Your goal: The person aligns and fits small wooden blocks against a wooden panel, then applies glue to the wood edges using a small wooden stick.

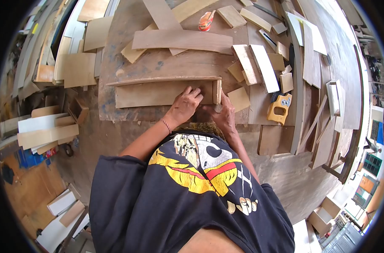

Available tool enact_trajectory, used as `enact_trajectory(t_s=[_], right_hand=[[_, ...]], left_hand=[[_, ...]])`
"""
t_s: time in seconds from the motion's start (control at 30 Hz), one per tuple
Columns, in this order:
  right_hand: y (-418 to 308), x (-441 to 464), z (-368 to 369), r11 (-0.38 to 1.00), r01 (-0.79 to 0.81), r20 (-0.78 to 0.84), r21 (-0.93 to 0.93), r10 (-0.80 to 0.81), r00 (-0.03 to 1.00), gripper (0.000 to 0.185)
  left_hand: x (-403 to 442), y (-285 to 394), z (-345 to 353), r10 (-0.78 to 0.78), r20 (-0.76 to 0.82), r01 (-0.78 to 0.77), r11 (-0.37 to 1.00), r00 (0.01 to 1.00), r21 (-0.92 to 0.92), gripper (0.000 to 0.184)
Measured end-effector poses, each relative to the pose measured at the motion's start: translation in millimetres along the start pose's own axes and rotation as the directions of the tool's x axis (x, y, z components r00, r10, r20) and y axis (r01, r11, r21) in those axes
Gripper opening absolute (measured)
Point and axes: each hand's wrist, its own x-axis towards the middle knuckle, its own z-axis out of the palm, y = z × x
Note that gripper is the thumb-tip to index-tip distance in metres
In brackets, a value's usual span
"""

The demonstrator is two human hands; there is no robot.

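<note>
A long wooden board point(145, 96) lies on the worktable, with a thin strip point(158, 79) standing along its far edge. A short end piece point(217, 91) stands upright at its right end, forming a corner with the strip. My left hand point(187, 101) rests over the board left of that corner, its fingers curled together; anything between them is hidden. At the near side of the end piece, my right hand point(225, 111) is closed beside a small round greyish end of something point(218, 108), whose kind I cannot make out.
Loose boards point(183, 41) cross at the table's far side, near a red-and-white cup point(206, 21). A yellow-handled saw point(279, 109) lies to the right, among white-faced offcuts point(264, 68). Stacked panels point(80, 69) stand at left.
</note>
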Motion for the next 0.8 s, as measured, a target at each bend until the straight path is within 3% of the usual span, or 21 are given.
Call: enact_trajectory(t_s=[0.07, 0.13, 0.23, 0.33, 0.4, 0.47, 0.53, 0.6, 0.8], right_hand=[[0.8, 0.5, 1.8, 0.999, 0.007, -0.01, -0.031, -0.007, 1.0, 0.065], [4.6, -0.7, 5.1, 0.998, 0.009, -0.016, -0.063, -0.01, 1.0, 0.059], [7.7, 1.6, 9.3, 0.984, 0.086, -0.072, -0.157, -0.098, 0.993, 0.046], [5.4, 0.6, 9.8, 0.991, -0.009, -0.049, -0.135, 0.002, 0.999, 0.039], [6.5, 1.4, 12.7, 0.981, 0.062, -0.141, -0.182, -0.088, 0.986, 0.023], [5.2, -0.2, 11.8, 0.98, 0.066, -0.126, -0.19, -0.091, 0.988, 0.023], [4.6, -1.5, 10.4, 0.978, 0.072, -0.113, -0.196, -0.096, 0.989, 0.024], [3.9, -3.0, 9.8, 0.985, 0.022, -0.069, -0.173, -0.035, 0.997, 0.036], [6.1, -1.9, 11.7, 0.986, -0.051, -0.065, -0.158, 0.041, 0.997, 0.037]], left_hand=[[0.7, -2.1, 1.4, 0.002, -0.021, -0.002, 1.0, 1.0, -0.001, 0.009], [0.1, -2.8, 2.3, -0.038, 0.074, 0.043, 0.997, 0.997, -0.068, 0.016], [-1.1, -3.5, 6.3, -0.045, 0.027, 0.048, 0.995, 0.999, -0.086, 0.015], [-2.2, -4.8, 11.0, -0.03, -0.013, 0.029, 0.997, 0.999, -0.067, 0.012], [-2.4, -4.9, 11.9, -0.039, -0.039, 0.037, 0.997, 0.998, -0.071, 0.01], [-1.8, -4.4, 8.7, -0.045, -0.068, 0.04, 0.997, 0.997, -0.071, 0.009], [-0.9, -3.2, 3.8, -0.067, 0.088, 0.071, 0.997, 0.994, -0.035, 0.015], [-1.7, -2.2, 6.4, -0.076, 0.092, 0.081, 0.996, 0.993, -0.041, 0.015], [-2.4, -5.1, 9.9, -0.012, 0.007, 0.012, 0.999, 1.0, -0.039, 0.011]])
